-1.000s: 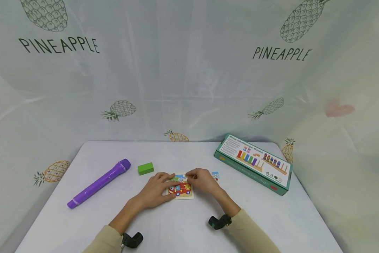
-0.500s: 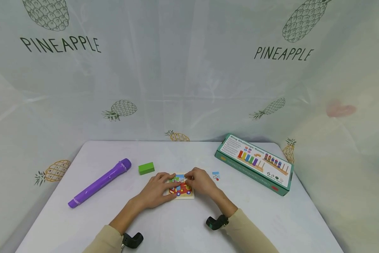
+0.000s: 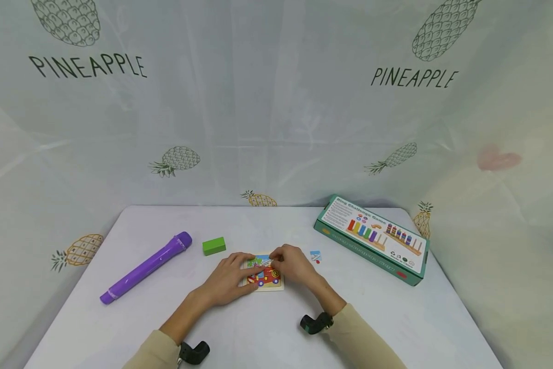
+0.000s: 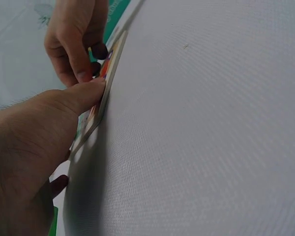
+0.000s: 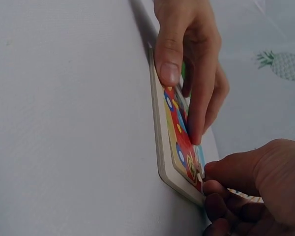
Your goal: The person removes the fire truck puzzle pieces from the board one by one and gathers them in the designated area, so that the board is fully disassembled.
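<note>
A small wooden puzzle board (image 3: 271,288) with a red fire truck picture lies on the table in front of me. My left hand (image 3: 225,281) rests over its left side, thumb at the near edge and straight fingers pressing the picture, as the right wrist view shows. At the board's upper right corner, my right hand (image 3: 294,264) pinches a puzzle piece (image 5: 200,175) between thumb and fingertips. One edge of that piece stands slightly raised; the fingers hide most of it. To the right lies a loose blue puzzle piece (image 3: 315,257) with a red spot.
A green block (image 3: 213,246) sits beyond my left hand. Further left, a purple microphone-shaped tube (image 3: 144,269) lies slantwise. The green Ring Challenge Game box (image 3: 370,240) is at the back right. Behind the white table (image 3: 258,333) hangs a pineapple-print curtain (image 3: 276,102).
My right hand has shifted slightly left over the board's upper right corner, uncovering more of the loose piece. The left hand has stayed nearly still.
</note>
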`<action>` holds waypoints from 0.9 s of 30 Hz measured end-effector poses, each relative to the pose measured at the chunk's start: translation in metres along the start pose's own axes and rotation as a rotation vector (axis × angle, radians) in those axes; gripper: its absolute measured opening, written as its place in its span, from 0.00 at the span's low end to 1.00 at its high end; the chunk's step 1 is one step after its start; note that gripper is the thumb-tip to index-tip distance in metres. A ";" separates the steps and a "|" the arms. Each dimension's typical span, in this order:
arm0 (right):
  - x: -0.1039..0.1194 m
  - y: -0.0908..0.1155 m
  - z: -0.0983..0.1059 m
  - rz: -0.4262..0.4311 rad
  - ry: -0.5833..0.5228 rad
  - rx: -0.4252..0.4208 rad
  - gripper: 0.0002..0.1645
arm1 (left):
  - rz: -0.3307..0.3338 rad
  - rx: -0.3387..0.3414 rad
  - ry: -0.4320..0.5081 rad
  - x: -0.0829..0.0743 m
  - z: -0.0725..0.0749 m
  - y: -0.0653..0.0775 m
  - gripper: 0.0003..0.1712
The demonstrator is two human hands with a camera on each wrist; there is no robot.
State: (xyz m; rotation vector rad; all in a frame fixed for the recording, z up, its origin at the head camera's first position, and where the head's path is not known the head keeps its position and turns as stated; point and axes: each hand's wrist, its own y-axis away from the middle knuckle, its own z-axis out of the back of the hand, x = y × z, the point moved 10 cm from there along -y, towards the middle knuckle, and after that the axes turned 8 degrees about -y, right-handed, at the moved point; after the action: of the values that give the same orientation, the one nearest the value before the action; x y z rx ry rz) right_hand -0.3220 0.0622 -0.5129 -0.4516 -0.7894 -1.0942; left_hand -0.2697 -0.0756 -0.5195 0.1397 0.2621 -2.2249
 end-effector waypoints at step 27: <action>-0.009 -0.006 -0.002 -0.065 -0.090 0.023 0.07 | 0.002 0.010 -0.053 -0.001 0.000 -0.001 0.28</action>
State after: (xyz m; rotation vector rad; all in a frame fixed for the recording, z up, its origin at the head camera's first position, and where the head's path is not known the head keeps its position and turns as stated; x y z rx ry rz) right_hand -0.3288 0.0641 -0.5210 -0.4611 -0.8999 -1.1300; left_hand -0.2700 -0.0748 -0.5188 0.0856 0.2221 -2.2251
